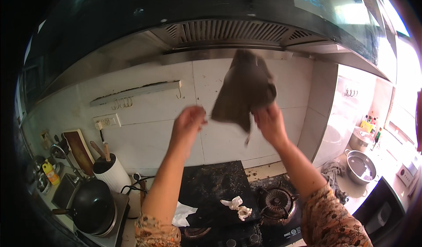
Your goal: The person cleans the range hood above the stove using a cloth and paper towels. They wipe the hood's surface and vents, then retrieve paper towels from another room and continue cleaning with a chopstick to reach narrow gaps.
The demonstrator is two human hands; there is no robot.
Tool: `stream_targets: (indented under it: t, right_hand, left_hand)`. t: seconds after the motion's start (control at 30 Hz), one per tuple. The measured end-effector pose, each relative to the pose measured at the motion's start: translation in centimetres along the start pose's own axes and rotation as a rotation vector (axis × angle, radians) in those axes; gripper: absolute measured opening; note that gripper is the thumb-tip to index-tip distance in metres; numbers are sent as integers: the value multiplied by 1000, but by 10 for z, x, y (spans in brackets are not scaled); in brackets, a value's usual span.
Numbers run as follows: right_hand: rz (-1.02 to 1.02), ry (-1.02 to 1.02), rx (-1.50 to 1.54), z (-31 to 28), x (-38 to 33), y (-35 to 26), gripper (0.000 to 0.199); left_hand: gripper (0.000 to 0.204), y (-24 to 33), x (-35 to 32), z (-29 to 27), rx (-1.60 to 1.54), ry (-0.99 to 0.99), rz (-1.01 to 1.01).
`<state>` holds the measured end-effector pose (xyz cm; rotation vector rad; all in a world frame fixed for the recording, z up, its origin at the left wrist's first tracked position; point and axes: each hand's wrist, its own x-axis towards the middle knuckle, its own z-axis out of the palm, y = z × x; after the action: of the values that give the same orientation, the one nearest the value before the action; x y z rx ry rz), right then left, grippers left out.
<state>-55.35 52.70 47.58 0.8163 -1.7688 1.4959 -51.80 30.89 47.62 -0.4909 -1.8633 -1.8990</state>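
A dark brownish-grey cloth (244, 89) hangs in the air in front of the tiled wall, just below the range hood. My right hand (268, 117) is closed on its lower right edge. The cloth is blurred, and one corner dangles down beside that hand. To the left of it, apart from the cloth, my left hand (190, 117) is raised with its fingers loosely bent and apart, and nothing shows in it. Over both hands is the range hood (233, 32), with a slotted grille. Below them lies the black gas stove (206, 181).
Crumpled tissues (237, 207) lie on the stove beside a burner (277, 202). On the left stand a black wok (92, 206), a white ribbed utensil holder (112, 172) and a cutting board (79, 150). A hook rail (136, 93) is on the wall. A metal pot (361, 165) sits at right.
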Motion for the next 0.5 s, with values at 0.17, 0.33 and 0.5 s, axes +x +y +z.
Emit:
stream_targets:
  t: [0.17,0.33,0.5]
  right_hand:
    - [-114,184,-253,23,77,-56,28]
    - [-199,321,-513,50,108,-51,35]
    - [-202,307,-679,61,127,-49,28]
  left_hand:
    - [23,-49,-92,-18,-24,-54,-193]
    - [17,-74,-146,-40,-49,80,-379]
    - [13,-84,-179,-60,-36,168,-450]
